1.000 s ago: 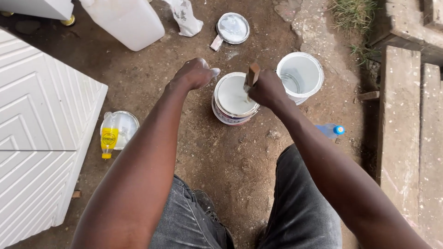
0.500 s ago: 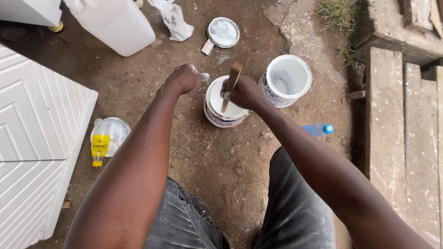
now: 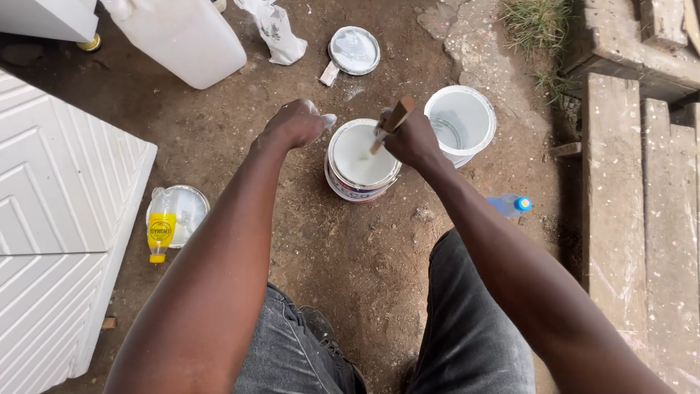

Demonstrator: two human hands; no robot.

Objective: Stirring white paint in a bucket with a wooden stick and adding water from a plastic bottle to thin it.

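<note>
Two hands work at frame centre: the left hand (image 3: 293, 125) is fisted at the rim of the heavy, slosh-prone paint can (image 3: 362, 162); the right hand (image 3: 413, 138) is clamped on the rigid wooden stirring stick (image 3: 390, 122).

Mid-frame, the right hand (image 3: 413, 138) is gripping a wooden stick (image 3: 389, 124) dipping into the white paint can (image 3: 362, 162); the left hand (image 3: 293, 125) is resting clenched beside its rim.
</note>
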